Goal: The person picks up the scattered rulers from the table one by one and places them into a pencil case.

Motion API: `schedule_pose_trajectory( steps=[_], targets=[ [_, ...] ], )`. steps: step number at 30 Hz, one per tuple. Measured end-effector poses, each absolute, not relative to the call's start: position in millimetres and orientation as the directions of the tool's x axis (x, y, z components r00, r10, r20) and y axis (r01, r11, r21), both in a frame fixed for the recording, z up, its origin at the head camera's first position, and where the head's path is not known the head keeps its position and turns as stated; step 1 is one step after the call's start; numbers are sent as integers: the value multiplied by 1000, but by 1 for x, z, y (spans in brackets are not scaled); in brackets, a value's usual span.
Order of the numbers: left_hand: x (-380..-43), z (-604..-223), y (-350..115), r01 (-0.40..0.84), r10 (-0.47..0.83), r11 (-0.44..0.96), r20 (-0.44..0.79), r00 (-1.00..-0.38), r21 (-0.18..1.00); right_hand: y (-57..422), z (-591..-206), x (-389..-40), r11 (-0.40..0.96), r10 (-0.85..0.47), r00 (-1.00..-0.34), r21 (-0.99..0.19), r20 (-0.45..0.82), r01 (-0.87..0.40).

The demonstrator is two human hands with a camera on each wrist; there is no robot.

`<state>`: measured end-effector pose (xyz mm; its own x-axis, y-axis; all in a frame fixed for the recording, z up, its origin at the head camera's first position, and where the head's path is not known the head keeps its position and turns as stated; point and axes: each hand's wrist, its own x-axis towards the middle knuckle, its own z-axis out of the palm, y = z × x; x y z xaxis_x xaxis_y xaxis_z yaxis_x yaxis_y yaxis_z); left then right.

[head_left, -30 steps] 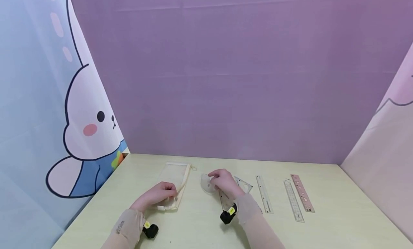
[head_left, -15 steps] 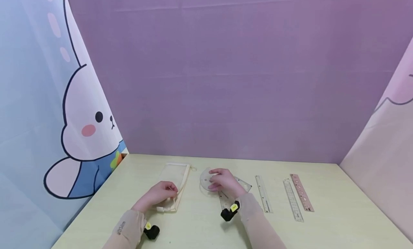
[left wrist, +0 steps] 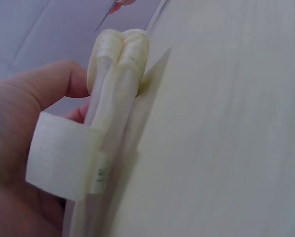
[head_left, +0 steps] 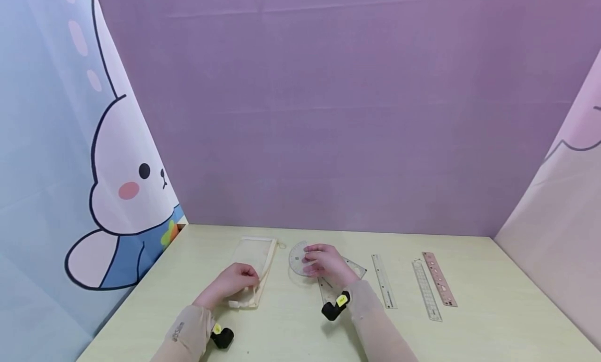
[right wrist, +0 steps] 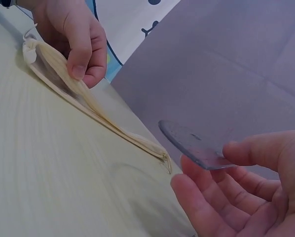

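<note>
My left hand (head_left: 235, 279) pinches the long upper edge of a cream mesh drawstring pouch (head_left: 253, 251) at the left of the table. In the right wrist view, the raised edge leaves a gap along the pouch (right wrist: 88, 101). A white tab (left wrist: 63, 155) sticks out near my left thumb in the left wrist view. My right hand (head_left: 328, 263) holds a clear protractor (head_left: 296, 257) between thumb and fingers, lifted off the table and tilted. In the right wrist view, the protractor (right wrist: 192, 145) casts a faint shadow on the tabletop, with the pouch beyond it.
Partly hidden below my right hand and wrist lies a clear set square (head_left: 360, 270). Farther right are a narrow clear ruler (head_left: 385, 282), a wider clear ruler (head_left: 427, 291) and a pink ruler (head_left: 440, 279). A purple curtain (head_left: 300, 117) hangs behind the table.
My right hand has picked up the protractor and tipped it upward, shifting it slightly left. The left hand stays at the pouch's edge.
</note>
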<state>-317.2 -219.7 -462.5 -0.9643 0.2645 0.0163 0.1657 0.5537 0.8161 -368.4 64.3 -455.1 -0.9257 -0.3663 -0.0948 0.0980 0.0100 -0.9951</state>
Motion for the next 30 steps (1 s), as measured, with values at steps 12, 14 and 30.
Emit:
schedule_pose_trajectory(
  steps=[12, 14, 30],
  targets=[
    [-320, -461, -223, 90, 226, 473, -22, -974, 877, 64, -457, -369, -104, -411, -908, -985, -86, 140],
    [-321, -462, -223, 87, 215, 480, -21, -976, 873, 64, -456, -369, -115, -416, -906, -983, -83, 142],
    [-322, -459, -225, 81, 191, 455, -9, -982, 887, 62, -454, -367, -75, -427, -901, -989, -84, 128]
  ],
)
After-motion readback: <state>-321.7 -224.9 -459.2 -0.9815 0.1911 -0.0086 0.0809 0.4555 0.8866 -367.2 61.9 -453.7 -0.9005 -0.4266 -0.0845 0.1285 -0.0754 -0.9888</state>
